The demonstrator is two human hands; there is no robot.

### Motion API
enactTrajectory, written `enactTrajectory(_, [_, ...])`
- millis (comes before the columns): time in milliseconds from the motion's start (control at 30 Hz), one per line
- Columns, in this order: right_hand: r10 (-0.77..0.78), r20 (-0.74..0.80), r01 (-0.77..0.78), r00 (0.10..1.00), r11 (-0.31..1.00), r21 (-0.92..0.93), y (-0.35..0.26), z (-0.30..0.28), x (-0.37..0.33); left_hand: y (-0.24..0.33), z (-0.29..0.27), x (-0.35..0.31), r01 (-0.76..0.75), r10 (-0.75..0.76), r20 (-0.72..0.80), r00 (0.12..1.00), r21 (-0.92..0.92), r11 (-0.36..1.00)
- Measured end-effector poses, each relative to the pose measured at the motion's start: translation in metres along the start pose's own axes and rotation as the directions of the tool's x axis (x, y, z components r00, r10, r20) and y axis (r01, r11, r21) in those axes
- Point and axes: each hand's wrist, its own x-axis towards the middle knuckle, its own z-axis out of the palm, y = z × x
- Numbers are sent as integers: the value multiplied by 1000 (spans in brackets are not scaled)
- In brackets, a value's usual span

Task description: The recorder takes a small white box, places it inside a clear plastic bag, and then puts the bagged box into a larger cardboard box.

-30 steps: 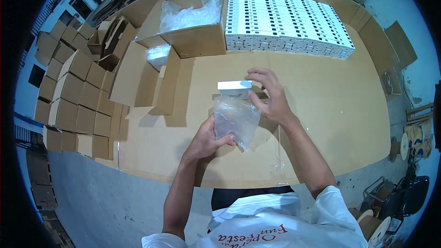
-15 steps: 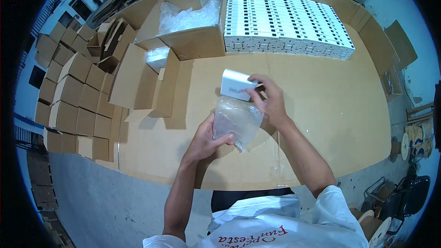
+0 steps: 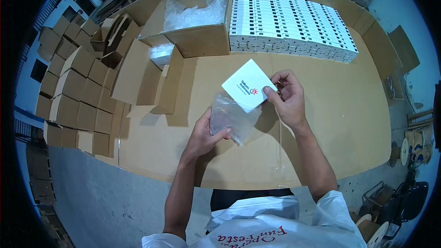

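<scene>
"Where's the white box [image 3: 244, 81]?"

"Between the hands, farther from the body than the left hand [image 3: 205, 133] and just left of the right hand [image 3: 290, 98], turned cornerwise."

"Which one has it?"

"The right, pinching its right-hand corner, thumb on the printed face."

"And the left?"

"Gripping the lower left part of a clear plastic bag [image 3: 233, 119]."

"Is the box in the bag?"

"Its lowest corner overlaps the bag's upper part; I can't quite tell whether it's inside or in front."
</scene>
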Motion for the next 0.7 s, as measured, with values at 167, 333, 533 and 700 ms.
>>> enactTrajectory(167, [10,38,-8,999,998,-70,-1,-3,-3,0,1,-2,6,-6,11,1000,-17,1000])
enactTrajectory(333, [33,72,-26,997,995,-101,6,-2,-3,2,1,-3,-1,1,10,1000,6,1000])
enactTrajectory(533, [21,112,3,994,978,-208,17,-1,-3,5,3,-3,31,-30,19,999,-66,997])
enactTrajectory(700, [37,157,6,987,963,-268,20,3,-2,-3,0,-1,49,-41,50,998,-157,986])
